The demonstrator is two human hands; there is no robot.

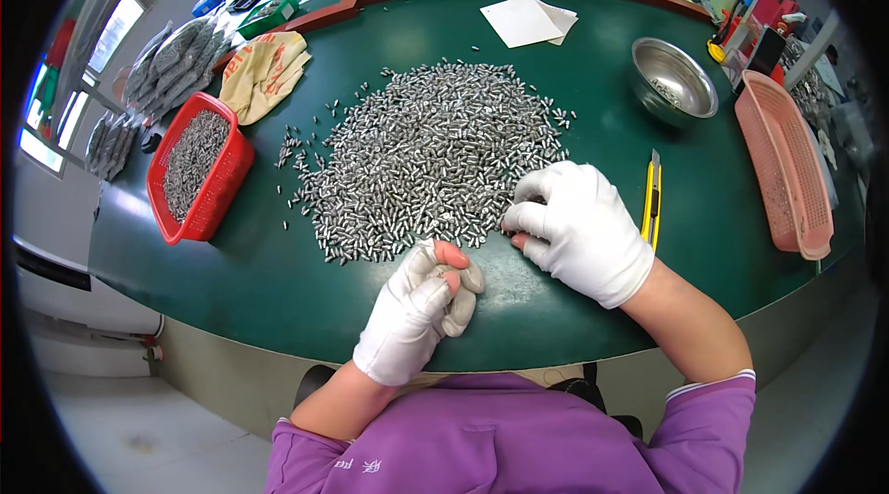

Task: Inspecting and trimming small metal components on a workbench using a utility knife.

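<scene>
A broad heap of small shiny metal pins [431, 151] lies in the middle of the green tabletop. My left hand [421, 309], in a white glove with bare thumb and fingertip, is curled closed just below the heap's near edge. Whatever may be inside its fingers is hidden. At the heap's lower right edge, my right hand [583, 235] wears a similar white glove. Its fingers bend down and pinch together close to the outermost pins, and their tips are too covered to show what they hold.
On the left stands a red basket [243, 165] of small metal parts beside a beige cloth bag [264, 73]. A yellow utility knife [653, 202], a steel bowl [681, 82] holding some parts and a pink basket [782, 165] are at right. White paper sheets [523, 20] lie at the back.
</scene>
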